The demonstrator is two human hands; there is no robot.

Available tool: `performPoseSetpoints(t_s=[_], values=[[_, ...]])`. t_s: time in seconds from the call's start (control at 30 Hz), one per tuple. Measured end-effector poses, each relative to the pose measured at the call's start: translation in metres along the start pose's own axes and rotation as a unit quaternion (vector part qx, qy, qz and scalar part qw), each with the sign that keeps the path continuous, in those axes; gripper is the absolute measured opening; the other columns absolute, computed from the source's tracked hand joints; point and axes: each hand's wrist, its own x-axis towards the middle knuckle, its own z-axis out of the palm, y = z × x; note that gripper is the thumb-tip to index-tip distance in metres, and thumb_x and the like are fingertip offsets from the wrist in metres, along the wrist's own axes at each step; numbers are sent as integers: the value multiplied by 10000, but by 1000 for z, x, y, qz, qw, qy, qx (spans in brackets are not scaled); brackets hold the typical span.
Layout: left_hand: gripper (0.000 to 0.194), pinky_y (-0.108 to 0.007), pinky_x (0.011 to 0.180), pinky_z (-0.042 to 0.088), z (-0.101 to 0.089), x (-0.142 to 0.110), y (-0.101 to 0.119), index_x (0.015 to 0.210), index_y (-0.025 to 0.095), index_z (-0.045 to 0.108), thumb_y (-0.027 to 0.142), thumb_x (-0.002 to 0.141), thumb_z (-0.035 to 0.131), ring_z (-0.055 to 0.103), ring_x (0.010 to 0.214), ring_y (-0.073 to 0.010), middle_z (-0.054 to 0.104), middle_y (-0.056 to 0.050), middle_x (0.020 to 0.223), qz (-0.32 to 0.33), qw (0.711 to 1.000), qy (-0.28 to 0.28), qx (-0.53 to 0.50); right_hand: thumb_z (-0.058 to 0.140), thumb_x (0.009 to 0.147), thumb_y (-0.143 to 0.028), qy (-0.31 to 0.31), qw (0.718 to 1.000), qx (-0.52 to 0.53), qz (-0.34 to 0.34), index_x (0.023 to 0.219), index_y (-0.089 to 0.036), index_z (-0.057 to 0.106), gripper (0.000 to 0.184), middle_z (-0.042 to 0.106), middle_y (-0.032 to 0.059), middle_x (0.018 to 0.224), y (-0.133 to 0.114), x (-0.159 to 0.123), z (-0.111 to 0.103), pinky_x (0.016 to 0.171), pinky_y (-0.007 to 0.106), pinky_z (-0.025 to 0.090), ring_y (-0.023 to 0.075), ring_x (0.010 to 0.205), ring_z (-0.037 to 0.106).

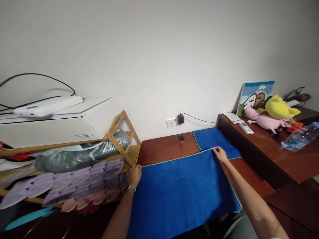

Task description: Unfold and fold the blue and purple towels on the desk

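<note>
White wall backs a reddish-brown wooden surface, and over it you hold a large blue cloth spread between your hands, its near edge reaching down toward you. Your right hand pinches the far right corner; your left hand is closed on the far left one, right beside the wooden rack. Beyond, a second blue cloth lies on the surface, partly covered in your view by the large one's far edge. Dragging that edge could ruck the second cloth; swinging left could snag a corner or your watch on the rack; loosening one pinch could let the cloth sag and crease.
</note>
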Motion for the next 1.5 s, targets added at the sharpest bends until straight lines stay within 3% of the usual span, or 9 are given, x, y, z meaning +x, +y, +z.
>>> performPoseSetpoints(t_s=[0.2, 0.37, 0.57, 0.73, 0.9, 1.0, 1.27, 1.4, 1.5], values=[[494, -413, 830, 543, 1, 4, 14, 1216, 113, 780, 251, 1117, 316, 711, 970, -301, 743, -207, 1212, -7, 999, 42, 10, 499, 1012, -418, 19, 999, -6, 49, 1139, -182, 765, 378, 806, 145, 1140, -6, 16, 0, 974, 374, 567, 266, 1053, 741], [503, -452, 1093, 526, 11, -12, 33, 1400, 103, 729, 119, 1042, 376, 641, 1342, -343, 693, -214, 1481, 45, 996, 70, 15, 501, 1001, -317, 56, 995, -46, 73, 1285, -153, 744, 408, 723, 232, 1355, -21, -8, 23, 1123, 517, 521, 342, 1256, 678], [516, -493, 1297, 434, 40, -46, 96, 1472, 180, 727, 305, 1104, 387, 574, 1520, -320, 679, -160, 1583, 191, 978, 68, -39, 403, 1083, -354, -67, 968, -7, -243, 1498, -194, 677, 522, 663, 144, 1551, -90, -85, 104, 1313, 460, 435, 267, 1467, 598], [568, -608, 1334, 384, 55, -44, 92, 1612, 257, 613, 426, 1109, 410, 507, 1595, -353, 551, -122, 1719, 148, 988, 18, -27, 459, 1096, -424, -161, 941, -61, -291, 1663, -247, 537, 599, 473, 93, 1746, -122, -111, 142, 1409, 559, 278, 287, 1660, 407], [584, -594, 1372, 331, 59, -31, 50, 1660, 295, 548, 450, 1114, 408, 432, 1656, -315, 464, -87, 1779, 121, 992, -16, -27, 647, 974, -466, -144, 964, 182, -129, 1432, -212, 752, 534, 577, 128, 1660, -97, -83, 124, 1439, 542, 199, 294, 1642, 443], [585, -577, 1368, 351, 59, -28, 47, 1644, 263, 570, 451, 1120, 390, 439, 1653, -304, 482, -102, 1766, 122, 991, -11, -47, 738, 872, -563, -88, 930, 356, -7, 1231, -190, 825, 525, 694, 158, 1523, -77, -61, 108, 1419, 541, 271, 321, 1531, 574], [585, -588, 1361, 360, 58, -28, 65, 1633, 230, 586, 416, 1117, 381, 445, 1649, -326, 504, -137, 1748, 144, 988, -3, -58, 565, 920, -615, -7, 832, 534, 150, 991, -214, 715, 434, 795, 153, 1168, -29, -8, 48, 1179, 528, 594, 281, 1216, 764], [585, -574, 1360, 359, 57, -18, 60, 1653, 257, 560, 424, 1119, 389, 434, 1657, -313, 484, -121, 1763, 139, 989, -33, -39, 596, 896, -555, 14, 791, 582, 188, 912, -229, 671, 335, 778, 143, 1110, -17, 5, 26, 1172, 522, 605, 277, 1218, 756], [591, -568, 1348, 381, 60, -14, 63, 1660, 252, 548, 442, 1126, 382, 441, 1653, -314, 484, -127, 1763, 149, 988, -21, -37, 627, 880, -520, 29, 772, 607, 185, 962, -241, 701, 300, 782, 108, 1232, -31, -3, 40, 1248, 459, 552, 240, 1348, 701]])
